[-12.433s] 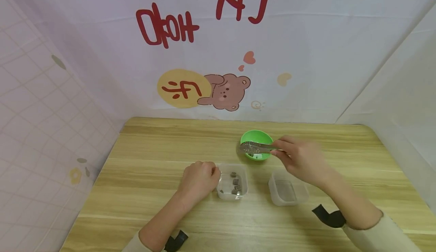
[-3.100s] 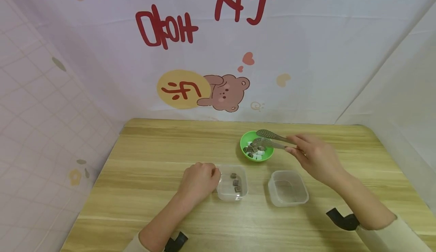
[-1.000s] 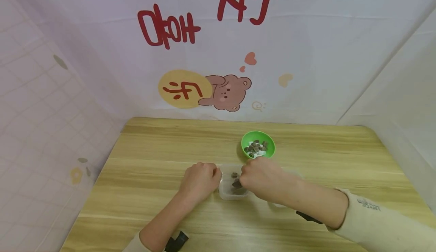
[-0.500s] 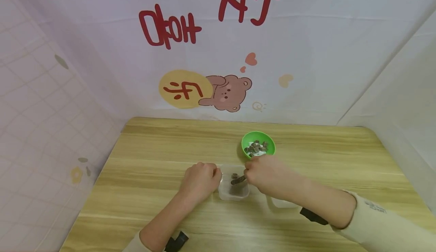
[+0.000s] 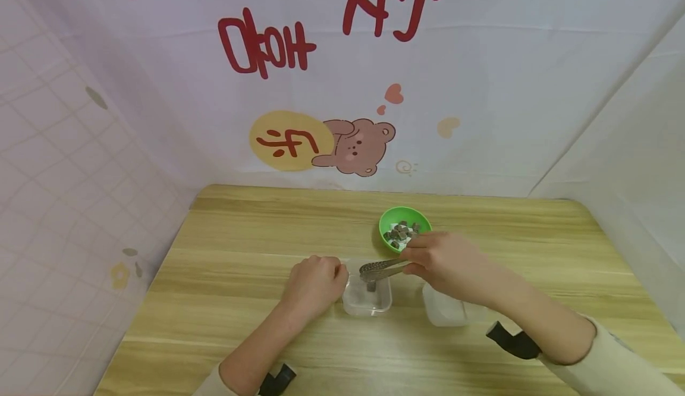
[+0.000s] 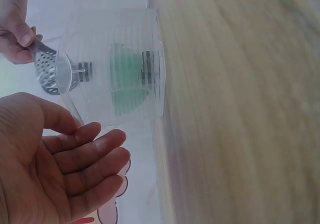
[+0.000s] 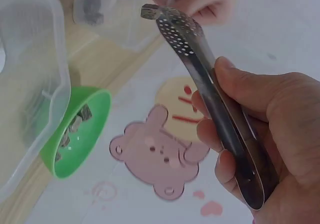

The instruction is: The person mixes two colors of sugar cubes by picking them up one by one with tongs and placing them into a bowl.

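Observation:
My left hand (image 5: 316,283) pinches the near rim of a clear plastic box (image 6: 120,19) between thumb and index finger, the other fingers loosely bent. A dark brown cube (image 5: 371,287) lies in this box. My right hand (image 5: 449,265) grips metal tongs (image 7: 220,109) with perforated ends, held over the box. Another dark cube (image 7: 150,11) sits between the tong tips, lifted above the box floor. Behind stands a green bowl (image 5: 405,211) holding white pieces and several brown cubes (image 5: 402,232).
A second translucent box (image 5: 444,310) stands to the right, partly under my right forearm. The wooden table (image 5: 241,223) ends at a white cloth backdrop (image 5: 481,75) with a printed bear. Cloth also hangs on both sides.
The brown cubes have dwindled in the left box and piled up in the bowl. Just now the tongs have risen from the box with a cube, moving slightly right. My left hand stays put.

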Tool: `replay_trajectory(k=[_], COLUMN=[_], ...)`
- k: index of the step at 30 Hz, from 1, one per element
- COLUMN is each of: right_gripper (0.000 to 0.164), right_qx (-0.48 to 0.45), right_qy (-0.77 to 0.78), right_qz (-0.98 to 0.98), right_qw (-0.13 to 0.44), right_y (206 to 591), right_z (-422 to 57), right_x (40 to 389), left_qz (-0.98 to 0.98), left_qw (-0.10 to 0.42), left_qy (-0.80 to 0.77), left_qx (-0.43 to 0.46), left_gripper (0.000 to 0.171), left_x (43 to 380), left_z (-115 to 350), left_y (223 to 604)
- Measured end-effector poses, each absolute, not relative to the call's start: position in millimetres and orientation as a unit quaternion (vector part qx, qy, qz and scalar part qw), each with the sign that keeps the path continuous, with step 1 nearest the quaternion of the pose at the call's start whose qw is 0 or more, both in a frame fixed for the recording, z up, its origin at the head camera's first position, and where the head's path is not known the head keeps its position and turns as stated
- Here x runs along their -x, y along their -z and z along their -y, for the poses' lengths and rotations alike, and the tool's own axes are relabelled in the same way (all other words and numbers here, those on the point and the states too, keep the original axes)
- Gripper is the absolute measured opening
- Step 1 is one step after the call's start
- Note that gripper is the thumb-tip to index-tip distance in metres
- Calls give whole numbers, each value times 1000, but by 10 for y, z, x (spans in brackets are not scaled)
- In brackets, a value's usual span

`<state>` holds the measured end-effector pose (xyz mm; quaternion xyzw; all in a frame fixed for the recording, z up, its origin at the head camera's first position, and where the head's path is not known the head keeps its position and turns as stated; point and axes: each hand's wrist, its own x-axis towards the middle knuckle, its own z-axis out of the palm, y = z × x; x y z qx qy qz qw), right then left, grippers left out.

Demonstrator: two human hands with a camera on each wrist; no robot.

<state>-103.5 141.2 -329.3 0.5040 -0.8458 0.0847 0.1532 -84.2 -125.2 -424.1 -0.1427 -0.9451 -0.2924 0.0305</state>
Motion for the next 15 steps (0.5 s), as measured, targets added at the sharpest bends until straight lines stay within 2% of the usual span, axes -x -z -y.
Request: replay_trajectory(k=[14, 15], right_gripper=[30, 26], right_qx=[-416, -408], right_qy=[-176, -178], right_qz=[852, 854], right_qw=[264, 270], right_y=[3375, 3386], right_z=[-1823, -1853], right_x=[1242, 1256], left_qz=[944, 944], left_qw=[19, 19], left_qy=[298, 298], left_qx=[141, 141], left_gripper=[48, 48], left_x=[839, 840], left_z=[1241, 1242], left_y=[4227, 4229])
